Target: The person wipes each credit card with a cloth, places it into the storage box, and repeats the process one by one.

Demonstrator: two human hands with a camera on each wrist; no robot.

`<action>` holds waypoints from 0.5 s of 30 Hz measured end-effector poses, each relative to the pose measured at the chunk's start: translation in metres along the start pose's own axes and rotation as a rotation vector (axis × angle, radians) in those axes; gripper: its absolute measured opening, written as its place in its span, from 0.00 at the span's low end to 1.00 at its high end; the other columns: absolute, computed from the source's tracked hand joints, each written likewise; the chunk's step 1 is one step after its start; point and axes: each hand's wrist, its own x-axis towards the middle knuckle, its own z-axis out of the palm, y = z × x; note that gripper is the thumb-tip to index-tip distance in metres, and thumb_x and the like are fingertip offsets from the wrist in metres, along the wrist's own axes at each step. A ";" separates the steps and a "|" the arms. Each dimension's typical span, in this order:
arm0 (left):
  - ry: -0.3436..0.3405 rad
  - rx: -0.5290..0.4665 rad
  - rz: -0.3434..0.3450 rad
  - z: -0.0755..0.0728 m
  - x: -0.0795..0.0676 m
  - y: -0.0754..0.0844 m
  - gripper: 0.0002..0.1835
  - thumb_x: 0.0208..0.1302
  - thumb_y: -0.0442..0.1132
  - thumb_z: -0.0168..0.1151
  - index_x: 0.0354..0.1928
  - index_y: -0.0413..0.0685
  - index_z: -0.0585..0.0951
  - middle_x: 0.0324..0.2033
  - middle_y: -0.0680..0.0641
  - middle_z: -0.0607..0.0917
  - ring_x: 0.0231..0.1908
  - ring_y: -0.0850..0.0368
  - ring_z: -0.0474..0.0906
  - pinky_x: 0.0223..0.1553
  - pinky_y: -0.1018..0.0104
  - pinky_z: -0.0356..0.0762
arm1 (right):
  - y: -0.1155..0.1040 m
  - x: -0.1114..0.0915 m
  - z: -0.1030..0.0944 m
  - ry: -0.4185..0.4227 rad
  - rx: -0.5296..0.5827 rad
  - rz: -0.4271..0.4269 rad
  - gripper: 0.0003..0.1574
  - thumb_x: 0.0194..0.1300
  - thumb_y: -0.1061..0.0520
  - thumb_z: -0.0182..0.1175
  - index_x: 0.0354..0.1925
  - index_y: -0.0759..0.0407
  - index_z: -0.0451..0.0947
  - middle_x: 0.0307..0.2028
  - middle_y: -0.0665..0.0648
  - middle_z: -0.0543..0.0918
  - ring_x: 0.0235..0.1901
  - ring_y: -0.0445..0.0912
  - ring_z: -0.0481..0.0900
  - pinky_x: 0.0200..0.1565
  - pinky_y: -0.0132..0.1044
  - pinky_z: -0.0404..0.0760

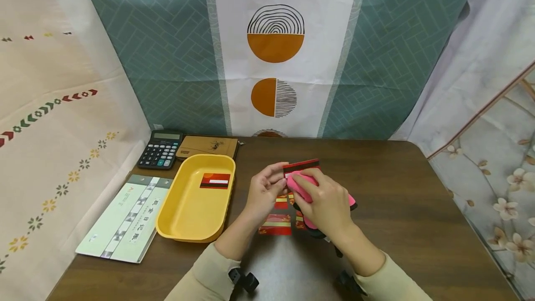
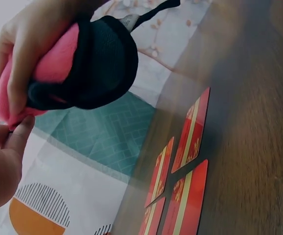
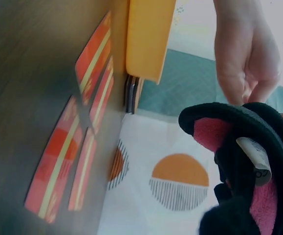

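Observation:
In the head view my left hand (image 1: 262, 194) pinches a red card (image 1: 302, 165) with a black stripe by its left end, above the table. My right hand (image 1: 330, 203) grips a fuzzy pink-and-black cloth (image 1: 301, 184) and presses it against the card's face, covering much of it. Black edging, a white label and a dark strap on the cloth (image 2: 107, 63) show in the left wrist view. Beneath the hands, several red cards with gold stripes (image 1: 274, 227) lie flat in a close grid. Both wrist views show these tabletop cards (image 3: 55, 166), but the held card is mostly hidden there.
Left of the hands stands a yellow tray (image 1: 185, 212) with one red card (image 1: 215, 180) inside. A pale green ledger (image 1: 125, 222) lies beside it. Behind are a black calculator (image 1: 160, 150) and a brown notebook (image 1: 206, 147). Patterned cloth (image 1: 276, 68) hangs behind the table.

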 end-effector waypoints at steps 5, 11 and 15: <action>0.016 -0.020 -0.010 -0.006 -0.002 0.000 0.21 0.72 0.21 0.51 0.65 0.33 0.73 0.54 0.30 0.83 0.50 0.47 0.85 0.47 0.56 0.86 | 0.010 -0.008 -0.001 -0.043 0.004 0.012 0.26 0.47 0.53 0.81 0.47 0.56 0.89 0.43 0.57 0.84 0.29 0.53 0.85 0.27 0.46 0.87; -0.015 -0.001 -0.016 -0.011 -0.003 0.000 0.21 0.71 0.21 0.53 0.65 0.32 0.73 0.55 0.29 0.82 0.52 0.40 0.83 0.48 0.54 0.85 | 0.025 -0.006 -0.008 -0.030 0.021 0.042 0.24 0.49 0.53 0.80 0.46 0.57 0.89 0.42 0.56 0.84 0.24 0.49 0.82 0.21 0.41 0.83; -0.023 0.016 -0.026 -0.012 -0.004 -0.001 0.21 0.71 0.20 0.54 0.65 0.31 0.73 0.56 0.29 0.81 0.53 0.39 0.83 0.48 0.52 0.85 | 0.032 -0.001 -0.010 0.012 0.029 0.094 0.22 0.50 0.54 0.79 0.45 0.57 0.89 0.41 0.55 0.84 0.23 0.48 0.79 0.19 0.39 0.78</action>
